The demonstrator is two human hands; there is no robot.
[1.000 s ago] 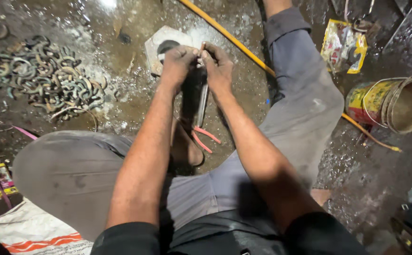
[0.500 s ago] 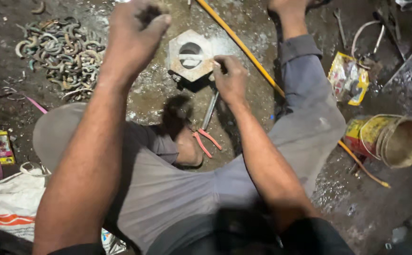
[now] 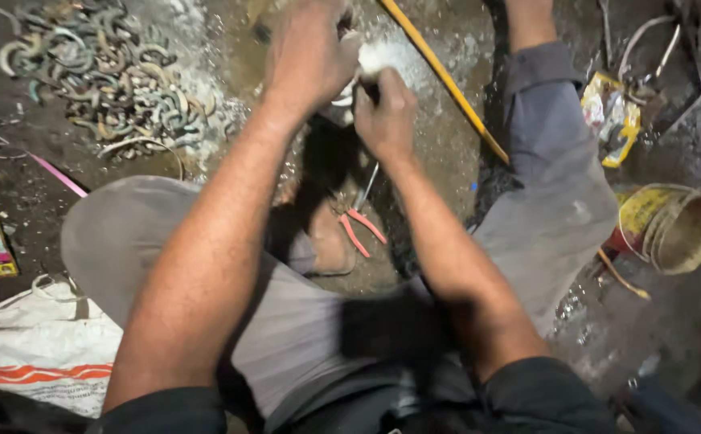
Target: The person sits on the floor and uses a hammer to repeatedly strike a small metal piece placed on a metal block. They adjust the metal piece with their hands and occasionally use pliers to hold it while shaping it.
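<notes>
- A pale metal block (image 3: pixel 379 56) lies on the wet, gritty floor (image 3: pixel 447 153) at the top of the view, mostly hidden under both hands; only a bright edge shows between them.
- The right hand (image 3: pixel 387 112) is curled into a fist just below that edge, fingers together, seemingly pinching something small and dark against the block; what it grips cannot be told.
- The left hand (image 3: pixel 310 56) comes down over the block from the left, its fingers bent and closed; whether they clamp anything is not visible.
- Just below the right-hand fingers, pliers with red handles (image 3: pixel 358 221) lie on the floor between the person's knees.
- To the right of the fingers a long yellow rod (image 3: pixel 443 76) runs diagonally, close by.
- Well to the left of the left-hand fingers lies a heap of curved metal pieces (image 3: pixel 109 80).
- Far right: a yellow packet (image 3: pixel 608 116) and a yellow bucket (image 3: pixel 676 229).
- Lower left, a white sack (image 3: pixel 41 345).
</notes>
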